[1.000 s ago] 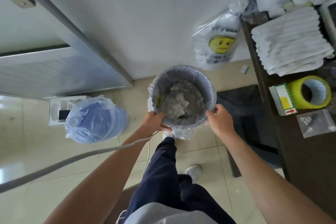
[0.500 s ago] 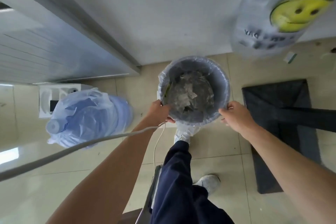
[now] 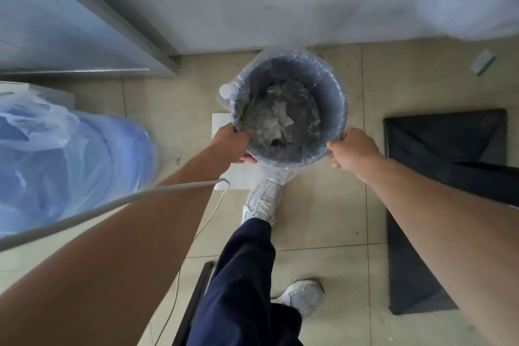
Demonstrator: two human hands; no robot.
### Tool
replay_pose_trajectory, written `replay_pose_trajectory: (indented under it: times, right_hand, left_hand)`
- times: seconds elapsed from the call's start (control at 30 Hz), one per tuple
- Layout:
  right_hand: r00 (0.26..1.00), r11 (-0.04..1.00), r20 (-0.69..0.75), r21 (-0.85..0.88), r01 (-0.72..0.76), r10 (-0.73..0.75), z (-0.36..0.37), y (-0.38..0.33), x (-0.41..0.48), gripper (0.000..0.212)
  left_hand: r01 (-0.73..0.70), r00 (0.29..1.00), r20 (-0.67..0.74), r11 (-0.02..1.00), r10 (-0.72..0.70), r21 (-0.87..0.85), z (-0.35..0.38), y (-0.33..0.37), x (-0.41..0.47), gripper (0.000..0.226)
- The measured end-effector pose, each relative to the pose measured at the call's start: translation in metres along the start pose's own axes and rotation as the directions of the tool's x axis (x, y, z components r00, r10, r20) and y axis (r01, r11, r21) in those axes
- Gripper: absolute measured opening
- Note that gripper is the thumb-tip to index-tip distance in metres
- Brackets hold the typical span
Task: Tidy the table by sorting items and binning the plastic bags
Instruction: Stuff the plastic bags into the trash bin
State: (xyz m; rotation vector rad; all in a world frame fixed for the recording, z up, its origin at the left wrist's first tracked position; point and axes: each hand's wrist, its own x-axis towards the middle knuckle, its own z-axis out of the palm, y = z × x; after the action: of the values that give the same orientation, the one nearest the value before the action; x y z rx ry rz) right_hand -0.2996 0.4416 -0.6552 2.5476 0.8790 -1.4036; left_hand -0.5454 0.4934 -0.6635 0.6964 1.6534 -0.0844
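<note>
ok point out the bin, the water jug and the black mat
bin [image 3: 328,93], head view, right inner wall
water jug [image 3: 84,171], head view, plastic-wrapped blue body
black mat [image 3: 438,143], head view, upper middle

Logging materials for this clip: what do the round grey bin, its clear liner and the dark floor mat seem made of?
Round grey bin: probably moulded plastic, smooth matte wall. Clear liner: thin plastic film, glossy, wrinkled over the rim. Dark floor mat: likely rubber or coarse fabric; fine texture, dull, too blurred to be sure.
</note>
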Motion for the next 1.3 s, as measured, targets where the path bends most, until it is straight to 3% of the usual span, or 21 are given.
replay_pose_trajectory:
  times: [0.37,0.63,0.73,0.83,0.9,1.03,1.3]
  right_hand:
    - [0.998,0.998,-0.036,-0.024,-0.054,0.053,0.030,0.015,0.044,0.014]
    - [0.998,0.998,-0.008,-0.019,-0.065,0.065,0.030,0.010,0.040,0.025]
    - [0.996,0.997,0.056,-0.038,-0.067,0.069,0.023,0.002,0.024,0.030]
    - [0.996,0.997,0.071,-0.057,-0.044,0.049,0.011,-0.011,0.003,0.034]
    - [0.998,0.998,0.063,-0.066,-0.014,0.018,0.004,-0.019,-0.014,0.037]
    - [0.993,0.995,0.098,-0.066,0.069,-0.063,-0.018,-0.035,-0.059,0.046]
    - [0.984,0.984,0.050,-0.048,0.172,-0.169,-0.085,-0.036,-0.199,0.054]
  left_hand:
    - [0.020,0.999,0.048,1.000,-0.021,0.021,0.019,-0.014,0.040,0.022]
    - [-0.007,0.999,0.052,0.996,0.003,0.086,0.017,-0.010,0.038,0.023]
    - [-0.022,0.999,0.035,0.967,0.014,0.255,0.010,-0.002,0.026,0.027]
    - [-0.070,0.998,0.039,0.871,0.058,0.486,-0.005,0.006,0.010,0.035]
    - [-0.097,0.995,0.034,0.843,0.093,0.529,-0.015,0.011,-0.001,0.042]
    - [-0.205,0.977,0.012,0.916,0.214,0.344,-0.029,0.033,-0.049,0.039]
    - [-0.398,0.914,0.033,0.877,0.404,0.271,-0.047,0.057,-0.189,0.028]
